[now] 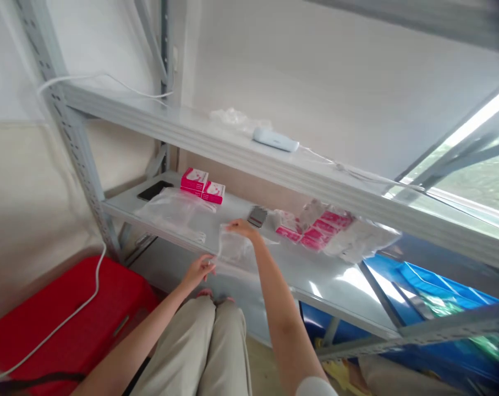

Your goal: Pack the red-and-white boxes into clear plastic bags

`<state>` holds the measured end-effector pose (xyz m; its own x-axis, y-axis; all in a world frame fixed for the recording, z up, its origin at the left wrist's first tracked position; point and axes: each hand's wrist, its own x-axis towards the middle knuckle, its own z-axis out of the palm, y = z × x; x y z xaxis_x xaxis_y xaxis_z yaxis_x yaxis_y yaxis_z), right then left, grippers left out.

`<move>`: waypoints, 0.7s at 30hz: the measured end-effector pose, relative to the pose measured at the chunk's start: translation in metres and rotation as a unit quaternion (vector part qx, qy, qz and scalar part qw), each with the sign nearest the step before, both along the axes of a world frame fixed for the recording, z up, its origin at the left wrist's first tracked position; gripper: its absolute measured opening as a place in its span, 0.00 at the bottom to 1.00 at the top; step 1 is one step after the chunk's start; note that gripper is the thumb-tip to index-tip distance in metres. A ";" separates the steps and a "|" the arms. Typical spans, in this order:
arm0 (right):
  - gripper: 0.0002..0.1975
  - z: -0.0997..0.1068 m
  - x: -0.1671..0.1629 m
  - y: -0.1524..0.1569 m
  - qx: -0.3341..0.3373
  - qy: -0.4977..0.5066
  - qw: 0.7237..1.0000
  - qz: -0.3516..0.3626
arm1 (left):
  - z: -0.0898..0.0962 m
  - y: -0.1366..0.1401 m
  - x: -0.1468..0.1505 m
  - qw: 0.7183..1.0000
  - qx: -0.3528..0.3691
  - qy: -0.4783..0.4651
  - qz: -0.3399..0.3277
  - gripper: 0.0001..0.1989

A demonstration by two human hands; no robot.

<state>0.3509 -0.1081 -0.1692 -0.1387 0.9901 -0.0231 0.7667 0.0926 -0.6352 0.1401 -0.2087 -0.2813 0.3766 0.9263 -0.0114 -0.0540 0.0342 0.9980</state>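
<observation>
A clear plastic bag (234, 246) is stretched between my two hands at the front of the lower metal shelf (282, 264). My left hand (200, 270) pinches its near left corner just past the shelf edge. Fingers of my right hand (240, 226) are closed on its far edge. To the left lies a pile of flat clear bags (173, 212). Behind that pile, several pink-and-white boxes (195, 180) are stacked. A small dark grey object (258, 216), partly blurred out, sits just beyond my right hand.
Bagged pink boxes (321, 228) lie on the shelf's right part. A black phone (154, 190) rests at its left end. Overhead, the upper shelf (183, 132) carries a pale device (275, 139) with a cable. A red stool (76, 319) stands left; blue crates (443, 283) are at right.
</observation>
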 end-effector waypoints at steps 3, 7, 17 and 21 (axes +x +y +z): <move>0.12 0.002 0.021 0.005 -0.014 0.027 1.000 0.005 | -0.002 0.000 -0.010 1.000 0.005 0.013 0.021 0.23; 0.10 0.008 0.041 0.000 -0.056 0.057 0.996 0.030 | -0.007 -0.003 -0.012 0.999 -0.009 0.009 0.036 0.23; 0.10 -0.004 0.022 0.003 -0.049 0.014 0.999 0.007 | -0.002 -0.013 -0.004 1.000 -0.023 -0.018 -0.011 0.25; 0.10 -0.013 0.010 0.003 -0.022 -0.009 0.999 -0.026 | 0.000 -0.018 -0.003 0.998 -0.052 -0.021 -0.010 0.27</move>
<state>0.3606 -0.1049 -0.1817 -0.0868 0.9938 -0.0688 0.7817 0.0251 -0.6231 0.1375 -0.2262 -0.2816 0.3975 0.9131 -0.0907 -0.0944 0.1391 0.9858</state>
